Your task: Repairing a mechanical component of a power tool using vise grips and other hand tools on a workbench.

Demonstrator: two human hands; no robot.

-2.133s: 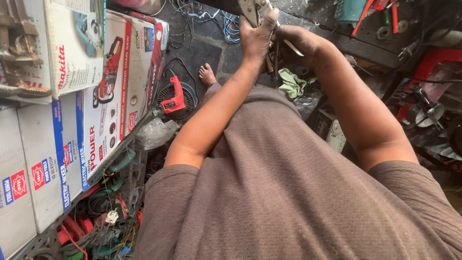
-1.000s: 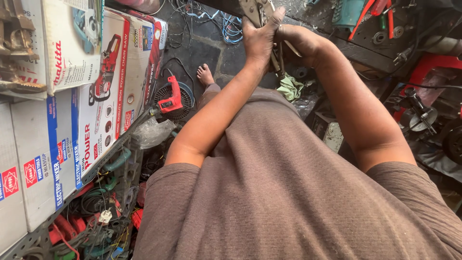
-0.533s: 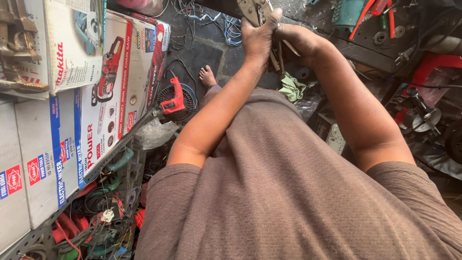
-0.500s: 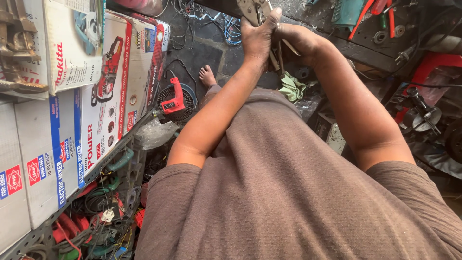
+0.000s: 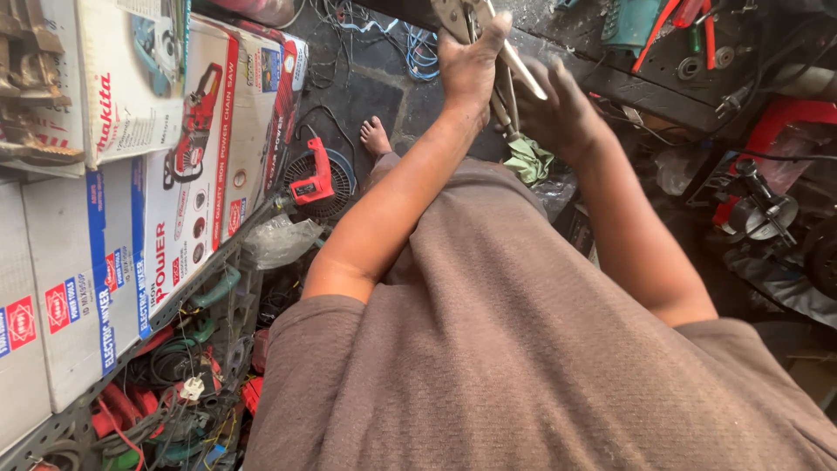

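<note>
Left hand [image 5: 471,65] was up at the top of the head view, fingers wrapped shut around the grey metal locking pliers [image 5: 458,16], thumb up along the side. The pliers sat at the top edge of frame over the edge of the dark, grimy workbench [image 5: 628,83]; their head was cut off by the frame, so couldn't tell what, if anything, they bit on. A thin pale metal rod [image 5: 521,70] ran diagonally down-right from the pliers, between the two hands.

Right hand [image 5: 558,113] was just beside the left, lower and to the right, motion-blurred. Fingers looked loosely spread; couldn't tell whether it had hold of the rod or was only next to it.

Below the hands: crumpled green rag [image 5: 528,160] on the floor, and a bare foot [image 5: 376,138] on the dark ground. Left of that, a red electric power tool [image 5: 314,179] lay in front of a round fan grille [image 5: 336,179]. Stacked cardboard tool boxes [image 5: 174,166] sat on a slotted metal rack [image 5: 52,427] at left, with tangled red and green cables [image 5: 166,384] underneath. A red-and-grey machine [image 5: 758,205] stood at right.
</note>
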